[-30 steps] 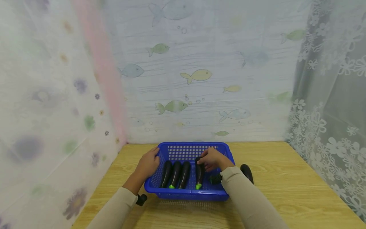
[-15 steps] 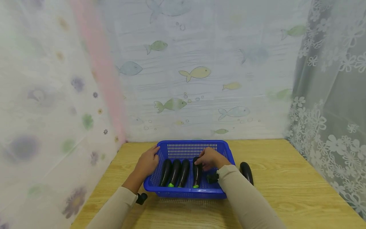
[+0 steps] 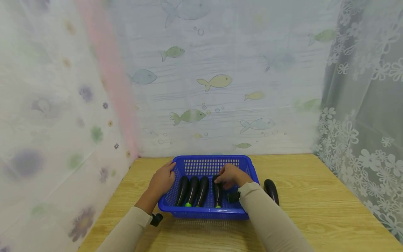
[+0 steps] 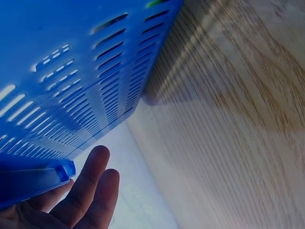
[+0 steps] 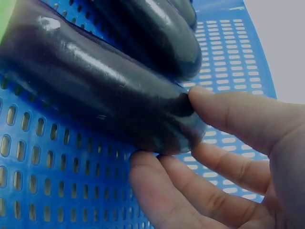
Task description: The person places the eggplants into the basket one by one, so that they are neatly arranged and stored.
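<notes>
Along the left rim of the blue plastic basket [image 3: 207, 214], the left hand [image 3: 162, 179] rests, fingers loosely straight, touching the edge. Outside it, a narrow strip of desk [image 3: 130, 183] runs to the flowered sheet [image 3: 59, 140].

Inside, left side: three eggplants [image 3: 192, 190] in a row, long, near-black, glossy, close together, lying front to back; green shows at the near end of the middle one. A slim gap follows.

Next, the fourth eggplant [image 3: 217, 194], inside the basket: dark purple skin, bright streaks of shine, rounded far end, green tip close to the front wall. The right hand [image 3: 231, 176] has that rounded end between thumb and fingertips, opened only to its thickness.

Right of it, slotted basket floor, partly hidden by the hand and a black wrist mount [image 3: 233, 197].

Beyond the right rim, a fifth eggplant [image 3: 272, 191] on the desk, partly behind the sleeve [image 3: 270, 213]. Wide open desk further right.
</notes>
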The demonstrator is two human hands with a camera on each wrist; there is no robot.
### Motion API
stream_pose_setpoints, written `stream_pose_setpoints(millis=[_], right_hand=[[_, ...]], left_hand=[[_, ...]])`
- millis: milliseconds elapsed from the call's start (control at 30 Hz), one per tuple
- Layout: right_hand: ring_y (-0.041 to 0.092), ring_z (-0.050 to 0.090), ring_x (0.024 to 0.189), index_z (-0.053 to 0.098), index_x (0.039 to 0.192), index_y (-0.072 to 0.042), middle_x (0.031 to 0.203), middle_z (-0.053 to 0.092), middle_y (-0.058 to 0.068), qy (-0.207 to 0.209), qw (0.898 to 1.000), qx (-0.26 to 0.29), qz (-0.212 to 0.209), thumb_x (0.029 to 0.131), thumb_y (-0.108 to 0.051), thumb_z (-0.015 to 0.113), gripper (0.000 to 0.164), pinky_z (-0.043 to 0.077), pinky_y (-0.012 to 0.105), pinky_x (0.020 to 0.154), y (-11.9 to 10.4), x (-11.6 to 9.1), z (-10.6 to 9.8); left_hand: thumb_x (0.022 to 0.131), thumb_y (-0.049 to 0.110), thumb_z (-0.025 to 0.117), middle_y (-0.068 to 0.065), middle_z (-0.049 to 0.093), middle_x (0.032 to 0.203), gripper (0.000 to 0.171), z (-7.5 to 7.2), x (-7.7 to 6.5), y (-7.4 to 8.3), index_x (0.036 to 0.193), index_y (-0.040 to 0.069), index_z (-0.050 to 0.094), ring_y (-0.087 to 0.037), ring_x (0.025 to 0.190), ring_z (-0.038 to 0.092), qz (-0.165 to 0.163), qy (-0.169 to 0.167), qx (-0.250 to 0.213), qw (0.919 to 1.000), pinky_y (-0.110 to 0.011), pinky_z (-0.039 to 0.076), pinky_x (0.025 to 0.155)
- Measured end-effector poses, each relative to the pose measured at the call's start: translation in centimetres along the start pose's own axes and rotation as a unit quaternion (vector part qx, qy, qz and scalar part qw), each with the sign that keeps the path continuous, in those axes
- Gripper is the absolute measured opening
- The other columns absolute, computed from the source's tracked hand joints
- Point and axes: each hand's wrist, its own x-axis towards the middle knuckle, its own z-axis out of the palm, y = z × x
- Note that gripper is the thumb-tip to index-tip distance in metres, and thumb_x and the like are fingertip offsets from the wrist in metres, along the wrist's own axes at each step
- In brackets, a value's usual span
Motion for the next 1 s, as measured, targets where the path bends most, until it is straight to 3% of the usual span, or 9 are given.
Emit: stream_pose_setpoints(millis=[533,633,733,1000], right_hand=[[0.033,0.069,0.078,0.063,0.1,0.001,0.092,0.064,0.017,-0.001,1.0,-0.006,-0.002,0.079,-0.013,0.075,0.027,0.056,0.041,0.066,-0.01,-0.15,-0.04],[0.034,0.07,0.077,0.063,0.099,0.001,0.094,0.064,0.02,0.001,1.0,-0.007,-0.005,0.08,-0.014,0.074,0.027,0.056,0.042,0.066,-0.1,-0.25,-0.11],[0.034,0.07,0.077,0.064,0.099,0.001,0.096,0.064,0.021,0.008,1.0,-0.009,-0.002,0.08,-0.014,0.074,0.027,0.056,0.043,0.066,-0.05,-0.28,-0.18],[0.03,0.069,0.071,0.066,0.097,-0.001,0.094,0.065,0.015,0.03,0.999,-0.033,-0.001,0.08,-0.018,0.074,0.025,0.056,0.04,0.06,-0.16,-0.43,-0.6]], left_hand=[[0.091,0.021,0.046,-0.008,0.041,0.149,0.05,0.01,-0.27,0.11,0.141,0.012,0.048,-0.034,0.134,0.041,-0.02,-0.012,0.013,0.9997,-0.052,0.036,0.104],[0.09,0.022,0.049,-0.007,0.04,0.15,0.053,0.0,-0.23,0.15,0.142,0.014,0.047,-0.034,0.133,0.042,-0.026,-0.017,0.019,0.9994,-0.048,0.045,0.092],[0.089,0.022,0.049,-0.005,0.039,0.15,0.054,0.0,-0.13,0.16,0.142,0.015,0.046,-0.034,0.131,0.044,-0.029,-0.018,0.018,0.9993,-0.042,0.046,0.078],[0.089,0.024,0.05,-0.003,0.039,0.151,0.054,0.04,0.06,-0.09,0.142,0.018,0.046,-0.032,0.129,0.048,-0.033,-0.023,0.021,0.999,-0.042,0.046,0.072]])
